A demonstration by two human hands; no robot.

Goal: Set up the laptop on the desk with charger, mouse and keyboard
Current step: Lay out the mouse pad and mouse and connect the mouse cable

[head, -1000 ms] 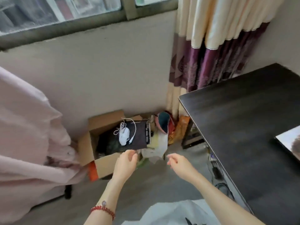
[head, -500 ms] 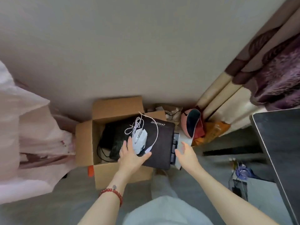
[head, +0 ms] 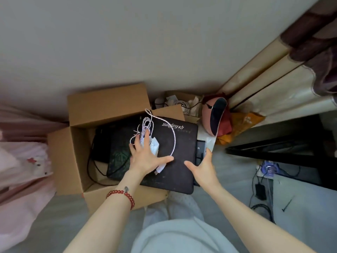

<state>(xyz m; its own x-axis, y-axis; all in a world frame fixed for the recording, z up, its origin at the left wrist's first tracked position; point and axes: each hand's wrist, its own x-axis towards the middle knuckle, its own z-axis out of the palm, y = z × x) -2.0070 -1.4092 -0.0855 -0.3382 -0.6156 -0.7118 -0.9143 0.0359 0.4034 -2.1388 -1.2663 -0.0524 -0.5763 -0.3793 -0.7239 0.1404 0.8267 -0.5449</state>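
An open cardboard box (head: 107,103) stands on the floor by the wall. A large black mouse pad (head: 178,172) lies across its top. On the pad sits a white mouse (head: 154,145) with its coiled white cable (head: 173,136). My left hand (head: 144,157) rests flat on the mouse, fingers spread. My right hand (head: 202,167) touches the pad's right edge, thumb on top, fingers along the side. A black keyboard (head: 200,152) peeks out under that edge. A dark object and a black cable (head: 91,161) lie inside the box, mostly hidden.
The dark desk (head: 273,148) edge is at the right, with a power strip and cables (head: 260,189) on the floor below it. A pink cap (head: 213,115) and curtain (head: 273,79) fill the corner. Pink bedding (head: 21,161) is on the left.
I have bent down close over the box. My left hand came down onto the mouse, and my right hand reached the pad's right edge.
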